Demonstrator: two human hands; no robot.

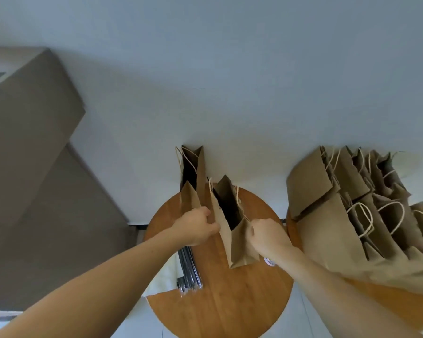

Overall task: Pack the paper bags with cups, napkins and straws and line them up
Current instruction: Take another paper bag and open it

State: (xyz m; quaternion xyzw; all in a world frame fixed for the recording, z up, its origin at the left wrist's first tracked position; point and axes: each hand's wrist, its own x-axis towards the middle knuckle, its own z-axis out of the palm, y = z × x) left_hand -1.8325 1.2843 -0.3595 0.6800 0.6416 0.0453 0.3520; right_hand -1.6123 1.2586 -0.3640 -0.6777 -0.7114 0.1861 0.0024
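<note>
A brown paper bag [232, 230] with pale twisted cord handles stands upright on a round wooden counter [217, 301]. Its mouth is pulled open and its inside is dark. It is held at both side edges. A second open bag [193, 176] stands just behind it to the left, against the wall. Well to the right, a cluster of similar bags [352, 215] is crowded together, handles up.

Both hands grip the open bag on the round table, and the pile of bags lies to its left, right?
No: the head view shows the pile of bags to the right of the open bag. The left hand and right hand do grip it on the round table.
</note>
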